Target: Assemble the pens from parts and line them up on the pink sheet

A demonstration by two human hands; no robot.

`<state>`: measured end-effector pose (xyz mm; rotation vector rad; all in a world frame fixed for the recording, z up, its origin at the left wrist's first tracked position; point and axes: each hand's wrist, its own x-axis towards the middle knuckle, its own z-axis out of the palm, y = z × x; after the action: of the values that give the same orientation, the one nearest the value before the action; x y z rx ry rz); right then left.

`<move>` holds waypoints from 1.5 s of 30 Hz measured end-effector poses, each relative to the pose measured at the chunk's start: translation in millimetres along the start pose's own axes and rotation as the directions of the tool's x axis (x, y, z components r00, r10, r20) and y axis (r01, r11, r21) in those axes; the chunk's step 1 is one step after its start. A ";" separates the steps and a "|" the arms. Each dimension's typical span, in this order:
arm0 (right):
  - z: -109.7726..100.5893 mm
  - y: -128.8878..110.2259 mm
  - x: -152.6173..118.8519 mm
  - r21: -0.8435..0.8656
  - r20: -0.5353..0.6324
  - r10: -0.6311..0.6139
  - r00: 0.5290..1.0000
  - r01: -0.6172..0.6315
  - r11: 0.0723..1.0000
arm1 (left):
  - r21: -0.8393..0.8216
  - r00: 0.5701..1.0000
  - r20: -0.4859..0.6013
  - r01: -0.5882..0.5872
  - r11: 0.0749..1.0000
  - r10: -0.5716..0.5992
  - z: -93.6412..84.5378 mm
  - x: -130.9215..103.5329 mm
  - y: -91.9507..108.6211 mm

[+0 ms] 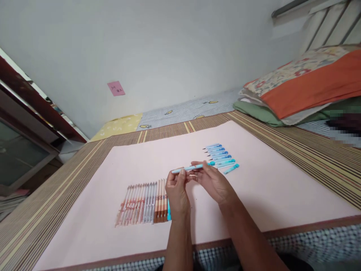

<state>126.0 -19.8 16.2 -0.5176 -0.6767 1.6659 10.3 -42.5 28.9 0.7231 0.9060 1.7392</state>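
A light blue pen [193, 168] with a turquoise end is held level above the pink sheet. My left hand [178, 192] pinches its pale left end between thumb and fingers. Closed near its turquoise right end is my right hand [214, 181]. Below and left of my hands lies a row of pens [143, 203] in pinkish, grey and brown groups, plus a turquoise one partly hidden by my left hand. Several blue pens [218, 152] with dark tips pointing left lie beyond my right hand. A short turquoise piece [231, 168] lies beside them.
The pink sheet [93, 222] lies on a striped mat [53, 195]. Folded bedding with an orange band [316, 90] is piled at the back right. A white wall [175, 52] with a small pink note [116, 88] stands behind. Checked cloth [318, 241] runs along the front edge.
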 end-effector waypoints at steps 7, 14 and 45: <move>-8.5 -16.9 -4.6 0.109 -0.094 0.013 0.995 -0.002 0.994 | 0.011 0.998 0.068 -0.010 1.000 0.009 -1.8 -1.1 6.2; -5.4 -17.7 -9.6 0.038 -0.018 0.091 0.996 -0.091 0.995 | 0.063 0.971 0.238 -0.009 0.998 -0.006 -2.9 -2.9 10.9; 1.9 -13.3 -12.6 -0.458 0.047 0.009 0.999 0.014 0.889 | 0.164 0.998 0.061 -0.006 0.986 -0.004 -15.9 5.8 17.1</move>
<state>136.8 -30.8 26.3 -0.8129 -1.1179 1.5170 -12.8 -44.5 35.0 0.8800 1.0151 1.6474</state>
